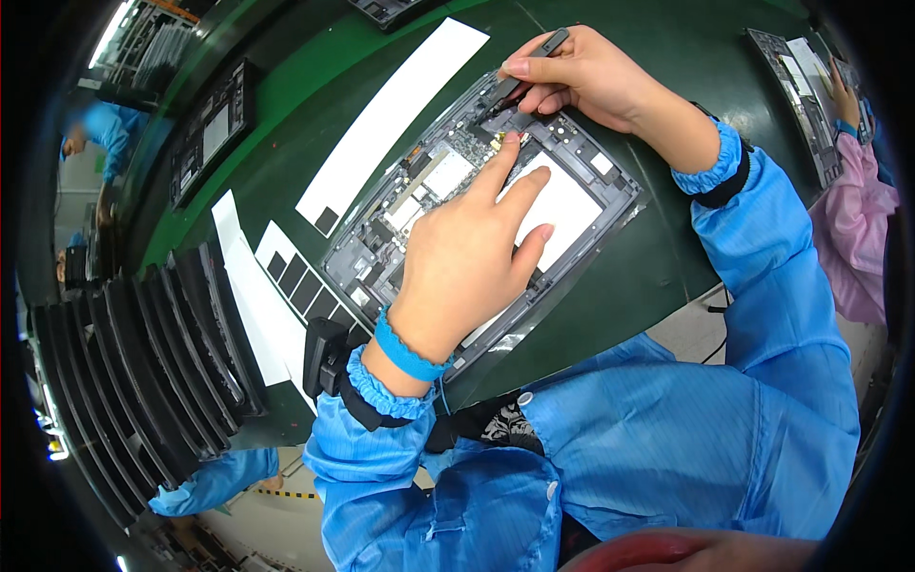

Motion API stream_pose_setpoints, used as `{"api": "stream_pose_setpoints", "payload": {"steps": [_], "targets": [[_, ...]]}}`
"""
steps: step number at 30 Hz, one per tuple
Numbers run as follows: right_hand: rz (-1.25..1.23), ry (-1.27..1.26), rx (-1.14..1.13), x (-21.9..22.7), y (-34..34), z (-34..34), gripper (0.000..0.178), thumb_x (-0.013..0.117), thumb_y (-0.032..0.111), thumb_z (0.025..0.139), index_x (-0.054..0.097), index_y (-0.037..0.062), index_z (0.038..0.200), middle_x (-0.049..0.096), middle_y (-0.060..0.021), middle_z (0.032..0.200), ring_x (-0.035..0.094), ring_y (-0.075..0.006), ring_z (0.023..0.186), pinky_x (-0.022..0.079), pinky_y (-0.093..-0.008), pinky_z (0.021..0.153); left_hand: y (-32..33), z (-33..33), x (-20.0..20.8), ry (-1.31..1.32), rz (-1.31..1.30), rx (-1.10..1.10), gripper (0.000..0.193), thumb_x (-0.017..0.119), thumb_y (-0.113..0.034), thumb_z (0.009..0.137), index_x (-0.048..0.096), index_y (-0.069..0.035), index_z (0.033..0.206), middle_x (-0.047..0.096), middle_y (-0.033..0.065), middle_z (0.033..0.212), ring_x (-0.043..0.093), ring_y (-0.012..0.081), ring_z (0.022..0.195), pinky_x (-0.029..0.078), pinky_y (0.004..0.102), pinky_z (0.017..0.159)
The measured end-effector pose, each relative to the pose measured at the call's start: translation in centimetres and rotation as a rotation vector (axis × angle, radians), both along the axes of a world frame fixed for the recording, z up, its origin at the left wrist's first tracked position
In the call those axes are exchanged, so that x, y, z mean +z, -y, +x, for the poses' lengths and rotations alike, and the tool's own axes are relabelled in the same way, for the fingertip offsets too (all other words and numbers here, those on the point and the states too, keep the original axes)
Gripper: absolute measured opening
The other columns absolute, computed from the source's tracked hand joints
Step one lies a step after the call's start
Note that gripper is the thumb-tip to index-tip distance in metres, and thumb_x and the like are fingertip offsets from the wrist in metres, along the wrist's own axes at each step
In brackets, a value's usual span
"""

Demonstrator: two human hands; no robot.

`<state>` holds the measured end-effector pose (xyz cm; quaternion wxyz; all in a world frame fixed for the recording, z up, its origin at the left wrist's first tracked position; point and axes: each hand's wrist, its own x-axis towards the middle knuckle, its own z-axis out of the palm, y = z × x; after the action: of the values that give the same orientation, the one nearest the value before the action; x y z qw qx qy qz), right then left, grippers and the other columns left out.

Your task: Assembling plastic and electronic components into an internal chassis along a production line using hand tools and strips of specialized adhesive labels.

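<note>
An opened laptop base (pixel 624 191) lies tilted on the green bench, its circuit board and a large white panel (pixel 570 202) exposed. My left hand (pixel 467 234) rests over it with fingers apart, holding nothing. Its index fingertip touches a spot beside small yellow parts near the far edge, and the middle fingertip lies at the white panel. My right hand (pixel 596 81), closed in a pinch, grips slim black tweezers (pixel 551 45). Their tips point down at the far corner of the base; what they touch there is too small to make out. A blue band circles my left wrist.
Several dark laptop parts (pixel 143 372) stand in a row at left. White strips (pixel 396 119) and a sheet with black pads (pixel 295 276) lie beside the base. Another opened base (pixel 210 129) sits far left. A person in a pink sleeve (pixel 848 229) works at right.
</note>
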<state>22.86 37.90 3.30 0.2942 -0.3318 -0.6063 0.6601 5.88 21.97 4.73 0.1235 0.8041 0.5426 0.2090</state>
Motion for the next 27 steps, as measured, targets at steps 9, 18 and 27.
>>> {"api": "stream_pose_setpoints", "payload": {"steps": [9,18,27], "targets": [[0.02,0.007,-0.037,0.0,0.2,-0.2,0.024,0.068,0.017,0.088,0.067,-0.0032,0.101,0.069,-0.0107,0.086,0.066,-0.0081,0.065,0.052,-0.0153,0.056,0.2,0.0,-0.1,-0.023,0.055,-0.021,0.038,0.07,-0.022,0.079,0.063,-0.011,0.115,0.054,0.0176,0.13,0.068,0.0284,0.079,0.056,0.0351,0.062],[-0.02,0.004,-0.031,-0.4,-0.2,-0.5,0.026,0.068,0.019,0.088,0.067,-0.0025,0.103,0.069,-0.009,0.086,0.065,-0.0076,0.064,0.052,-0.0159,0.055,0.1,0.4,-1.4,-0.235,0.182,0.093,0.051,0.061,-0.029,0.084,0.053,-0.013,0.132,0.044,0.0255,0.136,0.04,0.0404,0.124,0.033,0.05,0.1],[0.107,-0.141,-0.235,-0.9,-0.9,-1.1,0.029,0.067,0.023,0.09,0.066,0.0008,0.11,0.067,-0.0064,0.093,0.06,-0.0092,0.066,0.048,-0.0213,0.057,-0.3,-0.1,-1.2,-0.294,0.327,0.072,0.049,0.056,-0.033,0.086,0.054,-0.014,0.131,0.048,0.0222,0.134,0.041,0.0407,0.125,0.03,0.0514,0.105]]}}
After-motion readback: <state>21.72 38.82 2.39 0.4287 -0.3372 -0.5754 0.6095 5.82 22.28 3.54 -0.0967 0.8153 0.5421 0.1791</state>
